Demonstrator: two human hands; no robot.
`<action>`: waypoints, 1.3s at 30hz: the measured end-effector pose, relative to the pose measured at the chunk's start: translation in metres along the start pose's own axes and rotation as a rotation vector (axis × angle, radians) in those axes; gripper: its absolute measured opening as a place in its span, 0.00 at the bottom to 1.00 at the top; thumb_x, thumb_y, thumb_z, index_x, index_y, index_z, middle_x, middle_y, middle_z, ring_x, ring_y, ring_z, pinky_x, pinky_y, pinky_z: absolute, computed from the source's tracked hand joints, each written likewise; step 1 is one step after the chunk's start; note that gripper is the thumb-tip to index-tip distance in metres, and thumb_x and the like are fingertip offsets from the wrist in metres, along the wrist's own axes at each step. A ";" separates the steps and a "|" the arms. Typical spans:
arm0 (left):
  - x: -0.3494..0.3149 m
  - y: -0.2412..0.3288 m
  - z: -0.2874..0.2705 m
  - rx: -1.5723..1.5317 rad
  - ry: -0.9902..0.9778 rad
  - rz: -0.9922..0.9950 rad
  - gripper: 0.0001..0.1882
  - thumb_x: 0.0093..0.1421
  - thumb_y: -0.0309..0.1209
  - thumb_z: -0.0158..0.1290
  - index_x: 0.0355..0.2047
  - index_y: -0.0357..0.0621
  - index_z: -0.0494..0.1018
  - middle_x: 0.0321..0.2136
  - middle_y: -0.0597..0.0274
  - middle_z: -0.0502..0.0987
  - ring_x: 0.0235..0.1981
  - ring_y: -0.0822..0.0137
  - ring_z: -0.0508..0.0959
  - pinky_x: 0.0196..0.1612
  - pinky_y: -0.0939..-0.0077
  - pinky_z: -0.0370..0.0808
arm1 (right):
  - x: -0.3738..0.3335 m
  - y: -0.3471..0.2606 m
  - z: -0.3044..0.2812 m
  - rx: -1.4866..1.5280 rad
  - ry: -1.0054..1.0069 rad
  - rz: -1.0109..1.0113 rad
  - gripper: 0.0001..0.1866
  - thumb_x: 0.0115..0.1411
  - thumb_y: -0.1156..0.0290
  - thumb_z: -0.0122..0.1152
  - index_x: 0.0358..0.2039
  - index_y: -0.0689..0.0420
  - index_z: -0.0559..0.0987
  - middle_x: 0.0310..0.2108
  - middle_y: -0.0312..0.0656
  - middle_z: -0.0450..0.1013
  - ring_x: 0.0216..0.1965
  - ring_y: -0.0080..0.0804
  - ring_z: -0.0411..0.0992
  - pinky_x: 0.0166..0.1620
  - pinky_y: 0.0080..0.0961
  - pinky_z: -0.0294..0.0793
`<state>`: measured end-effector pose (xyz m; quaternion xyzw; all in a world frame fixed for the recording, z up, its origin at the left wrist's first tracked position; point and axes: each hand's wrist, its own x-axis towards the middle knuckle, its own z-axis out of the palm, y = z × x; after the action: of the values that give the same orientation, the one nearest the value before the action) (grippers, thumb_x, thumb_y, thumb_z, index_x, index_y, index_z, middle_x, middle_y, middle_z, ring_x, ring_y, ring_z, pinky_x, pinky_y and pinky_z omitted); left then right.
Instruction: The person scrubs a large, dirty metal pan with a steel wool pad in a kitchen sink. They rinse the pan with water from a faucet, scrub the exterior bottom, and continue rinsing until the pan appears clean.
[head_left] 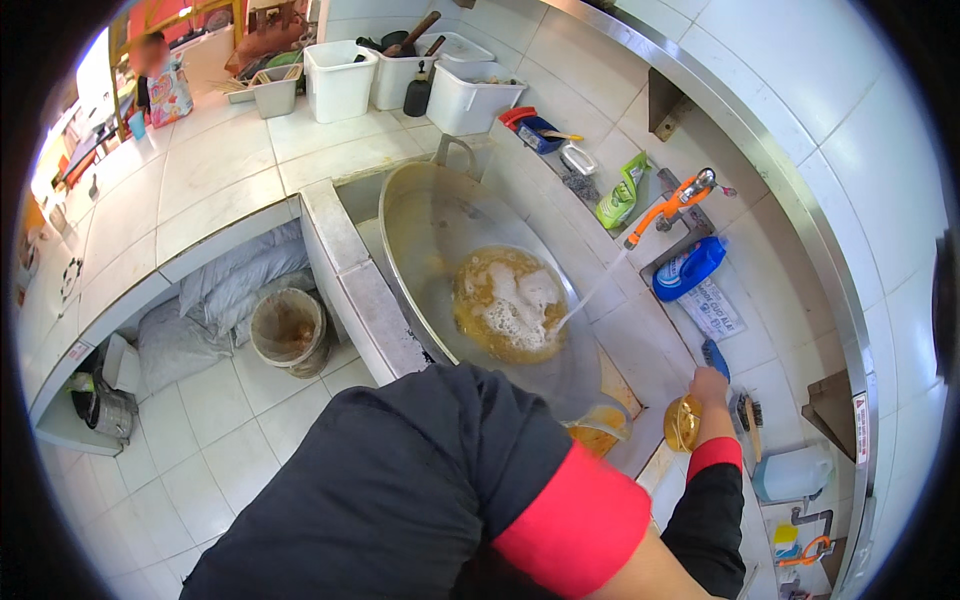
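Note:
My right hand (710, 384) reaches to the tiled ledge at the right, fingers closed at the lower end of a slim blue object (714, 356) whose kind I cannot make out. Just below and left of it is a rounded, shiny golden container (683, 423). My left arm crosses the lower middle in a dark sleeve with a red cuff; its hand is out of the picture. Beyond lies a large oval metal tub (405, 275) in the basin, holding foamy brownish water (510, 305). A stream runs into it from an orange hose (665, 212) on the tap.
A green pouch (624, 190), a blue bottle (690, 268), brushes (750, 420) and a pale jug (793, 473) line the wall ledge. White bins (340, 82) stand on the far counter. Below left are a bucket (289, 330) and sacks (180, 335). A person (162, 85) is far left.

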<state>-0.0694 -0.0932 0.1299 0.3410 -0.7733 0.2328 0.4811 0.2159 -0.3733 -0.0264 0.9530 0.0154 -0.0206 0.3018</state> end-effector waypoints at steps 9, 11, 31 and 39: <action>-0.008 0.019 -0.010 -0.072 0.041 -0.104 0.09 0.51 0.32 0.53 0.25 0.38 0.69 0.27 0.53 0.71 0.30 0.53 0.72 0.34 0.61 0.69 | -0.030 0.001 0.003 0.229 0.147 -0.015 0.10 0.53 0.64 0.54 0.27 0.56 0.78 0.29 0.48 0.75 0.34 0.48 0.74 0.37 0.42 0.73; -0.011 0.027 -0.017 -0.091 0.058 -0.141 0.09 0.51 0.31 0.53 0.25 0.37 0.69 0.27 0.52 0.71 0.31 0.53 0.72 0.35 0.62 0.69 | -0.026 0.003 0.004 0.404 0.248 0.000 0.11 0.54 0.64 0.53 0.25 0.58 0.77 0.26 0.48 0.75 0.30 0.47 0.74 0.34 0.39 0.72; -0.181 0.232 -0.217 0.293 0.080 -1.809 0.08 0.56 0.29 0.54 0.32 0.37 0.73 0.25 0.55 0.75 0.28 0.61 0.76 0.33 0.70 0.71 | 0.158 -0.205 -0.120 1.605 -0.114 0.024 0.17 0.57 0.65 0.53 0.43 0.62 0.73 0.30 0.49 0.73 0.33 0.37 0.74 0.34 0.31 0.74; -0.189 0.263 -0.219 0.398 0.327 -1.877 0.08 0.55 0.28 0.56 0.34 0.38 0.74 0.26 0.58 0.76 0.28 0.66 0.77 0.33 0.75 0.71 | 0.185 -0.267 -0.089 2.071 -0.389 0.339 0.12 0.62 0.60 0.50 0.27 0.54 0.69 0.14 0.33 0.61 0.12 0.20 0.54 0.13 0.18 0.49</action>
<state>-0.0815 0.2883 0.0447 0.8574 -0.0570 -0.0747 0.5061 0.3926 -0.1005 -0.1161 0.7154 -0.1908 -0.1330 -0.6589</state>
